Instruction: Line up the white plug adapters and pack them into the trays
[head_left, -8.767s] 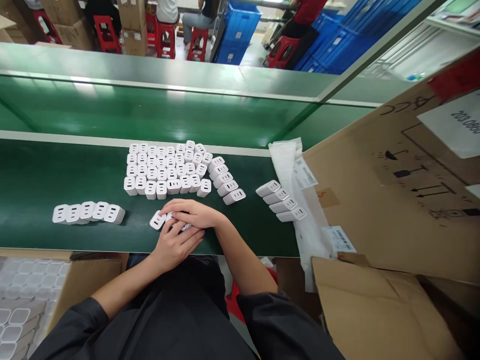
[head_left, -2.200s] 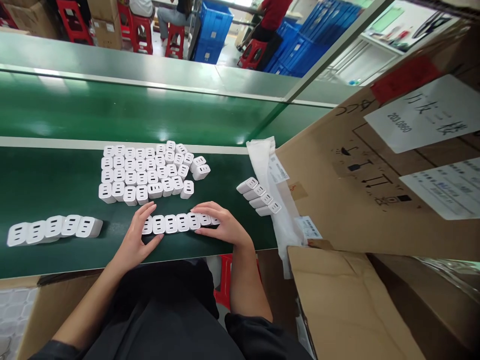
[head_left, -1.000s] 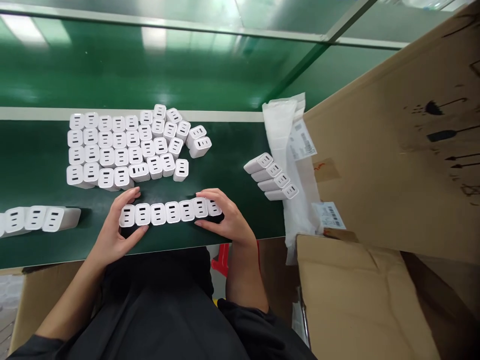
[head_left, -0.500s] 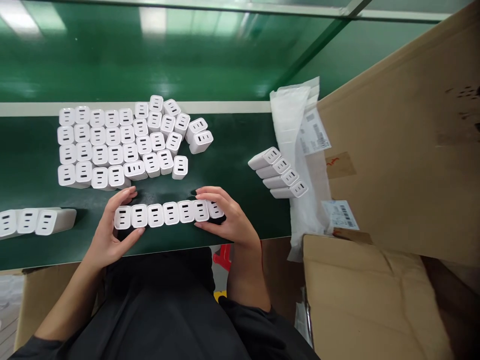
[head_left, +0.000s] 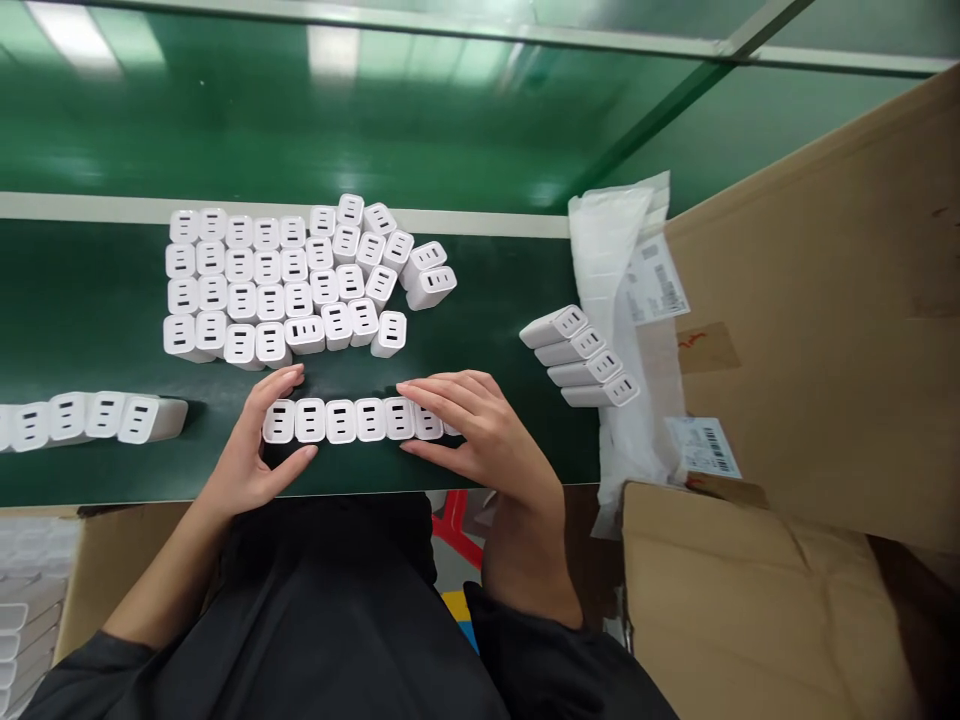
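Observation:
A straight row of several white wall chargers (head_left: 340, 421) stands on the green table in front of me, their port ends facing up. My left hand (head_left: 262, 440) curves loosely around the row's left end, thumb and fingers apart on either side. At the other end, my right hand (head_left: 472, 430) has its fingers along the far side and its thumb along the near side, closed around the chargers. It partly covers the rightmost ones. Beyond my hands stands a large block of similar chargers (head_left: 241, 300), neat at left and looser at right.
Another line of chargers (head_left: 67, 415) is at the left. Several leaning chargers (head_left: 589, 358) lie at the right beside white packing foam (head_left: 611, 330). A big cardboard box (head_left: 817, 310) walls the right side. Green panels (head_left: 300, 120) stand behind the table (head_left: 495, 330).
The view has shifted, so the table's things appear farther right, and more of the left charger line shows. My left fingers look looser around the row; my right hand reaches over more of its end.

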